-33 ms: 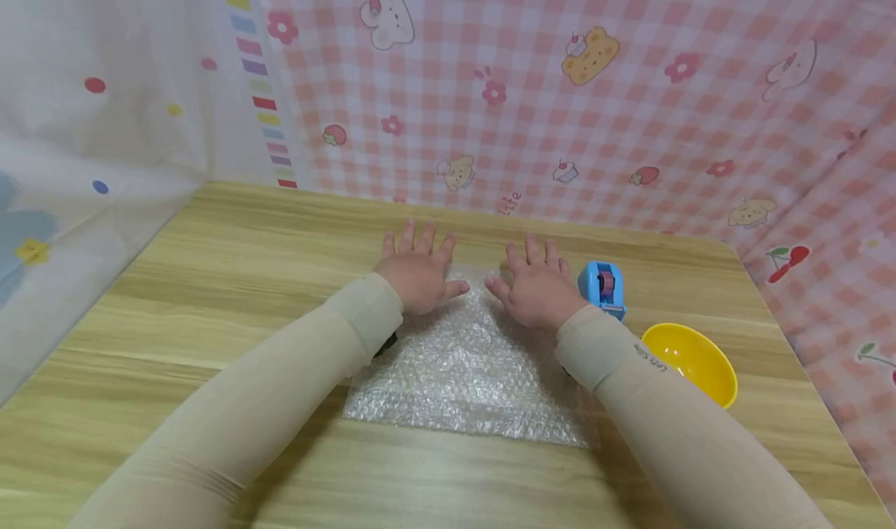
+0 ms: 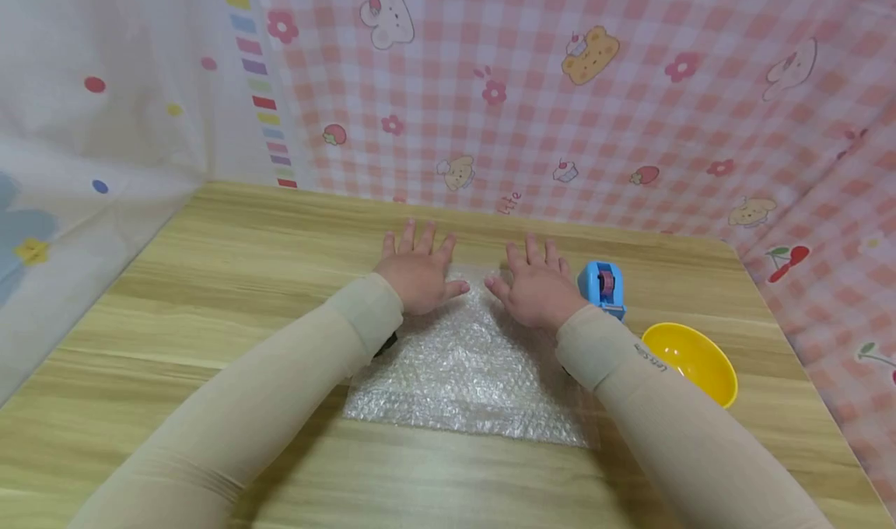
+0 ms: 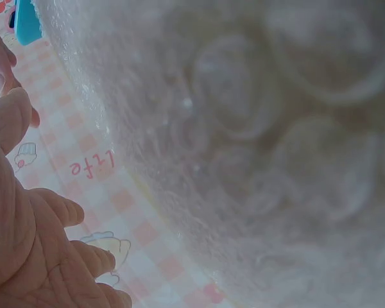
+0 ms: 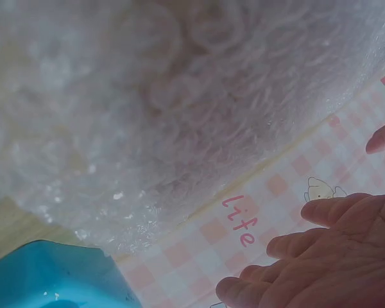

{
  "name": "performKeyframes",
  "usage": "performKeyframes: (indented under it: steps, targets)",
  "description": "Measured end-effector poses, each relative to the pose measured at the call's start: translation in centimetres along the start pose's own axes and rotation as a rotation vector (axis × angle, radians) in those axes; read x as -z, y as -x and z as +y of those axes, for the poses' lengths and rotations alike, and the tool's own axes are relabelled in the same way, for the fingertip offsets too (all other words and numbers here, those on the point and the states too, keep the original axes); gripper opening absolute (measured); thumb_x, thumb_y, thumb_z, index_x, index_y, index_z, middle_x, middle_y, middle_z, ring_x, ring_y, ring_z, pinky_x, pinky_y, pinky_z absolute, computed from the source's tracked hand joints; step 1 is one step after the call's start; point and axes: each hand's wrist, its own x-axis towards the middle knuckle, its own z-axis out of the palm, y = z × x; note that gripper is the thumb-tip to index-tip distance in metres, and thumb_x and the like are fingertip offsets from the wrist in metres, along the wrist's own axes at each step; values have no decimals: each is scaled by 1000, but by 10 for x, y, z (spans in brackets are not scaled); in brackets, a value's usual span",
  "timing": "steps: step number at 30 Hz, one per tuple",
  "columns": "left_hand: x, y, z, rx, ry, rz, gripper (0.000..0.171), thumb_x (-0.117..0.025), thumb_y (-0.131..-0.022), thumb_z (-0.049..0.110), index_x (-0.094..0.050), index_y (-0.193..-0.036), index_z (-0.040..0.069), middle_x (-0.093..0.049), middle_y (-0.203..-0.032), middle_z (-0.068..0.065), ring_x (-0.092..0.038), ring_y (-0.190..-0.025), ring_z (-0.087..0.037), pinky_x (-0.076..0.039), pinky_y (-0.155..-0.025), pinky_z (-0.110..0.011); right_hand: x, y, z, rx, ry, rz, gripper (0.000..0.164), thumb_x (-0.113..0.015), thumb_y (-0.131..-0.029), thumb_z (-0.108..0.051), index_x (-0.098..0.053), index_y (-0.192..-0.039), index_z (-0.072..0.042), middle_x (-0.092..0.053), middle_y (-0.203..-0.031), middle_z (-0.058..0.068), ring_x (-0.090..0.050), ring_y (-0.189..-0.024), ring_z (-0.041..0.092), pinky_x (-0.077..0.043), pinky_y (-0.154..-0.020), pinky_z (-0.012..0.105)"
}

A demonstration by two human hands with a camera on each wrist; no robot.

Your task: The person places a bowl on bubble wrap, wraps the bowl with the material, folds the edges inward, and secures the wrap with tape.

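A sheet of clear bubble wrap [image 2: 469, 366] lies flat on the wooden table between my forearms. Near its far left corner is my left hand [image 2: 416, 276], palm down with fingers spread and thumb pointing inward over the wrap. My right hand [image 2: 539, 288] mirrors it at the far right corner, fingers also straight. Neither hand grips anything. In the left wrist view the bubble wrap [image 3: 244, 128] fills most of the picture, blurred and close, with the left hand [image 3: 38, 237] at the side. The right wrist view has the bubble wrap [image 4: 147, 115] above the right hand [image 4: 327, 256].
Just right of my right hand stands a blue tape dispenser [image 2: 600, 288] with a pinkish roll. A yellow bowl [image 2: 693, 362] sits beside my right forearm, partly covered by it. Pink checked cloth [image 2: 532, 124] hangs behind the wooden table [image 2: 231, 280].
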Motion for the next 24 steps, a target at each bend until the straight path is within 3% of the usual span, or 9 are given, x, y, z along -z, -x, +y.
performKeyframes:
  steps: [14, 19, 24]
  targets:
    - [5, 8, -3, 10, 3, 0, 90, -36, -105, 72, -7, -171, 19, 2, -177, -18, 6, -162, -47, -2, -128, -70, 7, 8, -1, 41, 46, 12, 79, -33, -112, -54, -10, -169, -5, 5, -175, 26, 8, -160, 54, -2, -129, 67]
    - [5, 9, -8, 12, -7, -3, 91, -34, -104, 73, -6, -171, 19, 2, -177, -18, 5, -162, -48, 0, -128, -70, 17, 18, 1, 64, 60, 9, 78, -37, -112, -50, -13, -168, -1, -3, -175, 29, 1, -161, 52, -4, -130, 65]
    - [5, 9, -11, 16, 2, -10, 90, -35, -105, 72, -5, -171, 20, 3, -178, -16, 9, -162, -46, 4, -128, -68, 33, 39, 20, 63, 57, 1, 81, -44, -111, -48, -16, -166, 4, -8, -173, 34, -1, -159, 56, -5, -130, 66]
